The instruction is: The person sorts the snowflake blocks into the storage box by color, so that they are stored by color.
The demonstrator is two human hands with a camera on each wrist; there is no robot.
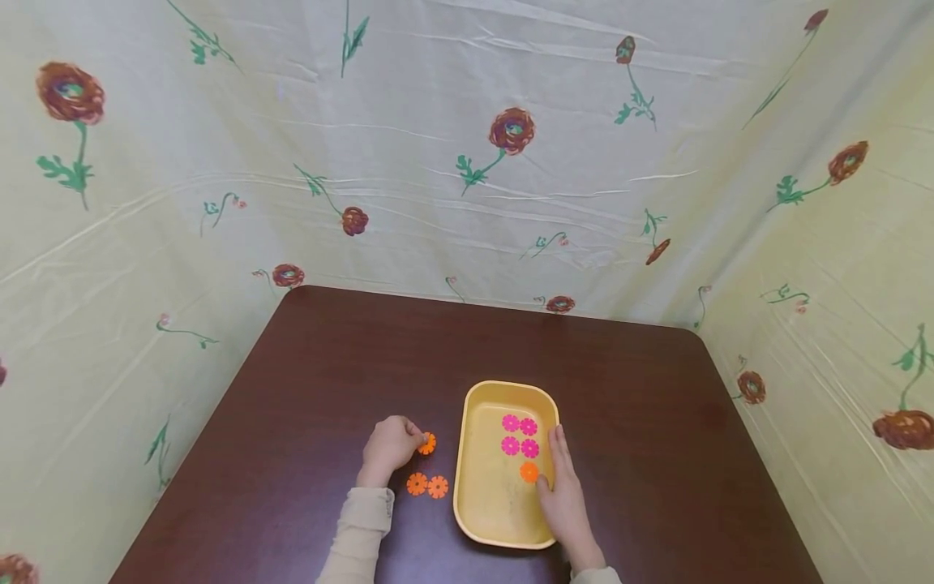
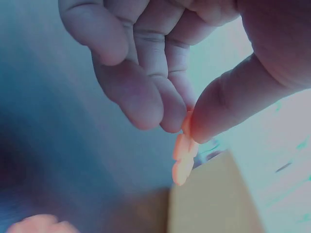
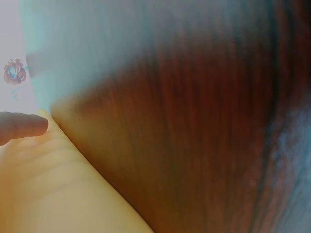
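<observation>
My left hand [image 1: 394,444] pinches an orange flower-shaped disc [image 1: 427,443] just left of the yellow tray [image 1: 467,487]. In the left wrist view, thumb and fingers [image 2: 160,104] hold the disc [image 2: 183,156] by its edge, above the table, beside the tray's corner [image 2: 214,204]. Two more orange discs [image 1: 426,485] lie on the table near that wrist. My right hand [image 1: 560,478] lies with straight fingers along the tray's right rim, its thumb beside an orange disc [image 1: 529,472] inside. Several pink discs [image 1: 520,435] lie in the tray. One fingertip [image 3: 22,127] shows over the tray's rim [image 3: 53,189].
The dark brown table [image 1: 328,365] is closed in on three sides by a pale cloth printed with flowers [image 1: 511,162]. The tray stands near the front middle of the table.
</observation>
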